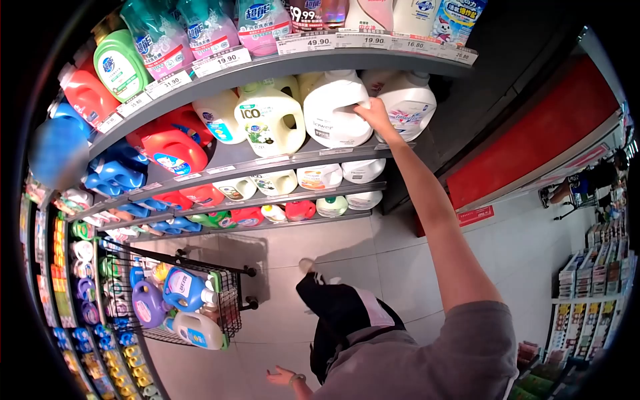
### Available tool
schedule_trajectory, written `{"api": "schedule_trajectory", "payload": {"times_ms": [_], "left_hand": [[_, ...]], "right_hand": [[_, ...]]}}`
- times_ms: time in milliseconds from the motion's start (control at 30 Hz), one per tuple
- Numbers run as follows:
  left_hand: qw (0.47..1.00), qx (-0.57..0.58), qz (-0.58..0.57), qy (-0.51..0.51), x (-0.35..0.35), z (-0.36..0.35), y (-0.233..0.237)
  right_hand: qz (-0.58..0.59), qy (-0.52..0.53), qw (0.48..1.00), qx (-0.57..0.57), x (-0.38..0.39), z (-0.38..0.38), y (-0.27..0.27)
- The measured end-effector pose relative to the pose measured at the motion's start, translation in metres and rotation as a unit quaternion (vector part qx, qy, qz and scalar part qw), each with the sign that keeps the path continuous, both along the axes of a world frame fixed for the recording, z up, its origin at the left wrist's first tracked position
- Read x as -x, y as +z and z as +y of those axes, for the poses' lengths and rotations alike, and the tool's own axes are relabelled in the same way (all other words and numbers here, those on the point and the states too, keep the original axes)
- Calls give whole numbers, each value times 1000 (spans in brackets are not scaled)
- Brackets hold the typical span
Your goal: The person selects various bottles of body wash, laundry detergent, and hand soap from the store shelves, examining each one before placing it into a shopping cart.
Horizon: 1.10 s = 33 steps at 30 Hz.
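My right hand (375,115) reaches up to the shelf with its fingers hooked in the handle of a white laundry detergent bottle (337,120). The bottle stands upright at the shelf's front. Right beside it, behind my wrist, is another white bottle (408,103) with a pink and blue label. To its left stands a pale yellow-green detergent bottle (270,123). Down low by my body, my left hand (283,376) hangs with its fingers apart and nothing in them. Part of my fingertips is hidden inside the handle opening.
A wire shopping cart (230,300) at lower left holds several bottles, including a purple one (148,305) and a blue one (187,290). The upper shelf's edge (373,58) with price tags overhangs my hand. A red panel (520,147) is at right.
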<state>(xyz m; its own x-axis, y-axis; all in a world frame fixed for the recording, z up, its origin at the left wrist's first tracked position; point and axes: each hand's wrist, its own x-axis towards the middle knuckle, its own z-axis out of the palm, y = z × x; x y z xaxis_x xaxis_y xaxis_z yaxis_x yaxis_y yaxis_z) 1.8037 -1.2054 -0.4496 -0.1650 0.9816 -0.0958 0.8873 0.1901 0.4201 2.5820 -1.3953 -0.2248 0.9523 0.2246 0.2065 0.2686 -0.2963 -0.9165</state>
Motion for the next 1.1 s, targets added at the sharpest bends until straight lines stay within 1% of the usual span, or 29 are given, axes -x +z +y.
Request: {"api": "schedule_trajectory", "payload": {"times_ms": [33, 67, 100, 133, 167, 233, 300, 333, 367, 400, 433, 467, 500, 533, 567, 600, 633, 700, 733, 767, 800, 833, 867, 900, 967, 1000, 1033, 1067, 1100], "left_hand": [[1000, -13, -28, -6, -11, -6, 6], [998, -25, -55, -12, -21, -11, 12], [998, -24, -54, -8, -31, -13, 14], [996, -38, -69, -40, -43, -13, 14], [992, -54, -82, -75, -54, -8, 15], [986, -73, -97, -113, -88, 2, 17], [968, -122, -106, -194, -136, 11, 21], [958, -52, -208, -191, -171, 11, 34], [934, 15, -305, -184, -201, 16, 48], [896, 82, -367, -237, -225, 36, 35], [845, 144, -427, -289, -253, 54, 23], [810, 228, -457, -287, -291, 59, 48], [768, 312, -483, -283, -335, 62, 85], [723, 307, -493, -373, -372, 62, 114], [657, 273, -534, -458, -406, 74, 95], [613, 281, -542, -502, -441, 73, 115], [600, 269, -543, -522, -473, 66, 139], [549, 240, -586, -546, -534, 60, 149], [572, 239, -582, -526, -557, 55, 150], [514, 216, -629, -542, -574, 48, 157], [539, 237, -659, -468, -586, 40, 160], [560, 256, -685, -390, -595, 30, 159], [462, 208, -752, -422, -599, 17, 147], [491, 291, -770, -287, -593, 1, 154], [415, 402, -812, -77, -582, -25, 181], [413, 401, -814, -78, -574, -29, 178], [315, 417, -848, -89, -562, -35, 172], [216, 425, -873, -98, -548, -38, 167], [205, 427, -875, -101, -536, -39, 161]], "right_hand": [[1, 4, 1000, 1, -2, 1, -6], [-42, -13, 999, -4, -1, 3, -13], [-86, -29, 996, -9, -2, 4, -17], [-107, -40, 993, 2, 5, 5, -14], [-88, -43, 995, -10, 13, 6, -11], [-172, -51, 983, 29, 26, 6, -8], [-165, -87, 982, 30, 54, 7, 9], [-212, -107, 968, 76, 47, 7, -9], [-271, -127, 952, 67, 46, 11, -19], [-297, -107, 946, 73, 56, 12, -4], [-325, -88, 938, 78, 66, 14, 16], [-329, -50, 939, 90, 67, 15, 20], [-331, -12, 938, 103, 67, 14, 21], [-349, 9, 934, 81, 66, 14, 22], [-348, 14, 934, 80, 67, 14, 27], [-339, 6, 939, 62, 68, 14, 37], [-330, -2, 943, 44, 68, 14, 43], [-330, 12, 944, 11, 62, 8, 45], [-259, 24, 965, -24, 70, 6, 56], [-186, 36, 980, -58, 83, 4, 71], [-165, 42, 983, -72, 94, -1, 82], [-119, 52, 990, -57, 94, -8, 78], [-88, 68, 990, -85, 95, -9, 75], [-57, 81, 988, -115, 97, -10, 75], [91, 121, 962, -228, 110, -2, 75], [143, 137, 956, -217, 119, -1, 91], [160, 150, 958, -185, 122, 2, 91], [186, 158, 951, -190, 126, 8, 94], [210, 168, 943, -195, 129, 16, 99]]}}
